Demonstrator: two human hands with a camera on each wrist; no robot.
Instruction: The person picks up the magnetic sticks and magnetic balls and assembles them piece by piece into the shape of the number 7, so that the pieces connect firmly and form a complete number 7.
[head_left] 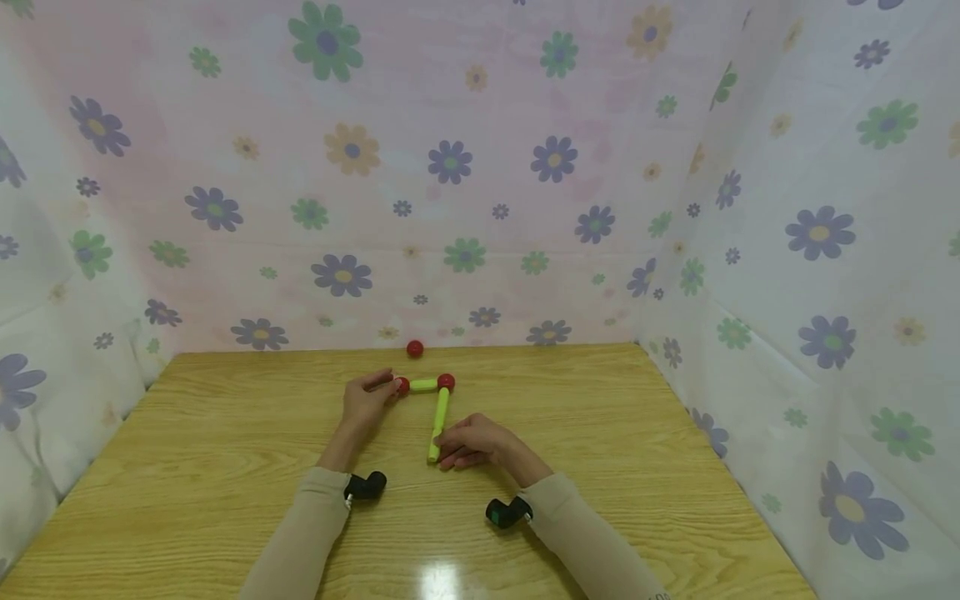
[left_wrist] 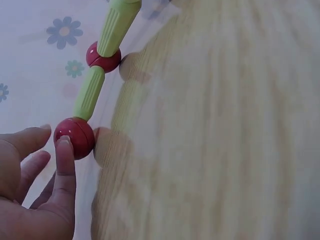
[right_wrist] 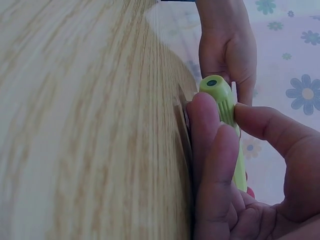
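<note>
Two red balls and two yellow-green rods are joined in an L shape over the table. My left hand (head_left: 366,404) holds the left red ball (left_wrist: 75,139) at its fingertips, one finger lying against its front. From that ball a short rod (head_left: 423,385) runs to the corner red ball (head_left: 446,382). A longer ridged rod (head_left: 440,412) extends from the corner ball toward me. My right hand (head_left: 480,440) pinches this rod near its free end, thumb on one side and fingers on the other. A dark round spot marks that end (right_wrist: 212,83) in the right wrist view.
A loose red ball (head_left: 415,349) sits at the back edge of the wooden table (head_left: 225,433), beyond the joined pieces. Flower-patterned cloth (head_left: 480,208) hangs behind the table and along both sides. Each wrist carries a small black camera (head_left: 366,486).
</note>
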